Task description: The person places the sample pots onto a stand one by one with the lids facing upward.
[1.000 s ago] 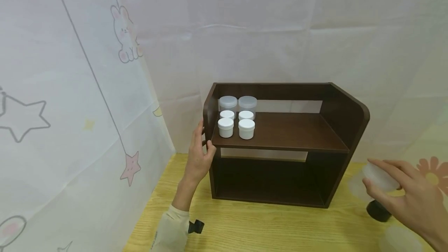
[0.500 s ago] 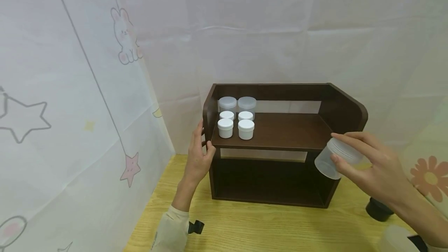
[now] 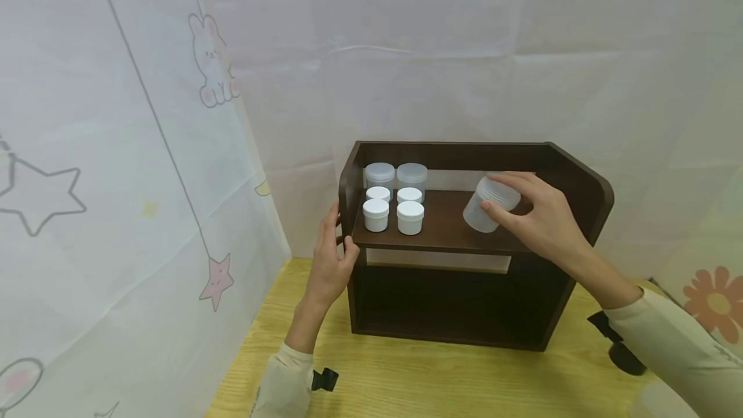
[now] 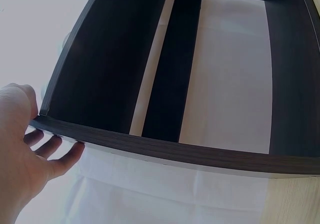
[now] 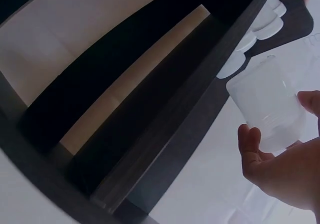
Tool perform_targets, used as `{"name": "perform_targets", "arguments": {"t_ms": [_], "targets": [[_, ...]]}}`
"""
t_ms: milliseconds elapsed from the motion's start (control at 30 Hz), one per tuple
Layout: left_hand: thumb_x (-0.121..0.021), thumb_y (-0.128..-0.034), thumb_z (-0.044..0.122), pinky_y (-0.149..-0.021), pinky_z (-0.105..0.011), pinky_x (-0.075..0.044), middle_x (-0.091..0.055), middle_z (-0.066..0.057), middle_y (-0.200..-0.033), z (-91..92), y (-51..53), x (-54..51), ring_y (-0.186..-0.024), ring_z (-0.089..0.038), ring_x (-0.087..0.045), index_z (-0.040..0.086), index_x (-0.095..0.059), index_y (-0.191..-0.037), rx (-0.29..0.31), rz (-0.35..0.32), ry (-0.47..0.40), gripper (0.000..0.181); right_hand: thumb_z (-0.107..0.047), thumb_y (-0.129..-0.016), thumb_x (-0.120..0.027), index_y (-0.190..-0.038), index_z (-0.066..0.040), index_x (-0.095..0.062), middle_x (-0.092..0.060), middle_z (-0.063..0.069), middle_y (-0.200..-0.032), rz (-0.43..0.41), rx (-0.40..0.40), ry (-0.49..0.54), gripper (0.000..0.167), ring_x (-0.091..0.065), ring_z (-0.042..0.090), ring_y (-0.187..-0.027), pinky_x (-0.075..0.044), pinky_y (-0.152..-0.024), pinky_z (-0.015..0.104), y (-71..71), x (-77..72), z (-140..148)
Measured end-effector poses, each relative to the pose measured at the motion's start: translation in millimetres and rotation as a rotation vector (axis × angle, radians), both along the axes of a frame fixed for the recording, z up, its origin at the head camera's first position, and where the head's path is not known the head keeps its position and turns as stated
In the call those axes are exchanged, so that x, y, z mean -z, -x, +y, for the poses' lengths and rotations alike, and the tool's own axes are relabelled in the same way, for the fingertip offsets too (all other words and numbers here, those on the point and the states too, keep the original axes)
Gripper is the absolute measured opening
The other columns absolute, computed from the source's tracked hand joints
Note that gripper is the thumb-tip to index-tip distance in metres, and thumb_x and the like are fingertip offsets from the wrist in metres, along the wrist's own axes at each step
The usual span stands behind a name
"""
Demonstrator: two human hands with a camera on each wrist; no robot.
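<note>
A dark brown two-tier desk shelf (image 3: pixel 587 195) stands on the table. My left hand (image 3: pixel 329 269) grips the front edge of its left side panel; in the left wrist view, thumb and fingers lie on opposite sides of that panel (image 4: pixel 175 150). With thumb and fingers my right hand (image 3: pixel 548 221) holds a translucent plastic jar (image 3: pixel 482 211) by its lidded top, tilted, over the right half of the upper tier. The right wrist view shows this jar (image 5: pixel 267 99) near the shelf board. Small white jars (image 3: pixel 410 219) stand in two columns at the upper tier's left, before two larger translucent jars (image 3: pixel 380 176).
A dark round object (image 3: pixel 627 360) sits on the wooden table (image 3: pixel 453 379) at right, partly behind my right sleeve. At the lower right edge is a blurred whitish container (image 3: pixel 664 402). White printed sheets (image 3: pixel 435 69) hang behind and left of the shelf.
My right hand has carried the translucent jar leftward and up, from right of the shelf to over its upper tier. My left hand stays on the side panel.
</note>
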State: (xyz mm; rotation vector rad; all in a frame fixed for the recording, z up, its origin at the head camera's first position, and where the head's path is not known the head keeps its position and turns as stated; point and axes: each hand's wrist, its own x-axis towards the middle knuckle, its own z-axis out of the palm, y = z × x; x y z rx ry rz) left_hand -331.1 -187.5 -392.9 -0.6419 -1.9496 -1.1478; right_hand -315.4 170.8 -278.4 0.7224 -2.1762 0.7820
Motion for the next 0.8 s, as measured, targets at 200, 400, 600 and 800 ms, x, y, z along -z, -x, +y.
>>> {"name": "perform_targets", "arguments": {"t_ms": [200, 400, 600, 800], "targets": [[-0.049, -0.0972, 0.005, -0.096, -0.051, -0.05, -0.037, -0.008, -0.155, 0.9, 0.2, 0.3, -0.134, -0.027, -0.044, 0.023, -0.018, -0.165, 0.006, -0.012, -0.007, 0.076, -0.026, -0.09, -0.079, -0.137, -0.008, -0.065, -0.06, 0.012, -0.137, -0.089, 0.003, -0.015, 0.051, -0.059, 0.031, -0.113, -0.051, -0.077, 0.048, 26.3, -4.5, -17], [-0.049, -0.0972, 0.005, -0.095, -0.052, -0.05, -0.036, -0.008, -0.157, -0.1, -0.6, 0.8, -0.136, -0.029, -0.042, 0.015, -0.02, -0.164, -0.014, -0.026, -0.008, 0.073, -0.026, -0.092, -0.078, -0.135, -0.003, -0.064, -0.059, 0.019, -0.135, -0.204, 0.036, -0.027, 0.051, -0.063, 0.034, -0.099, -0.055, -0.073, 0.048, 47.9, -7.9, -32], [-0.05, -0.0972, 0.005, -0.095, -0.053, -0.05, -0.036, -0.007, -0.157, 0.1, -1.5, 0.6, -0.136, -0.029, -0.042, 0.016, -0.02, -0.164, -0.019, -0.026, -0.012, 0.074, -0.023, -0.095, -0.073, -0.136, 0.002, -0.06, -0.054, 0.026, -0.137, -0.308, 0.063, -0.095, 0.05, -0.055, 0.043, -0.115, -0.051, -0.083, 0.057, 70.7, -8.0, -40], [-0.049, -0.0978, 0.006, -0.096, -0.052, -0.049, -0.035, -0.004, -0.157, 0.7, -2.2, -0.5, -0.136, -0.027, -0.042, 0.022, -0.019, -0.164, -0.007, -0.036, -0.011, 0.075, -0.019, -0.096, -0.072, -0.136, 0.004, -0.058, -0.052, 0.028, -0.138, -0.327, 0.063, -0.157, 0.048, -0.05, 0.046, -0.122, -0.048, -0.088, 0.059, 86.3, -7.3, -47]]}}
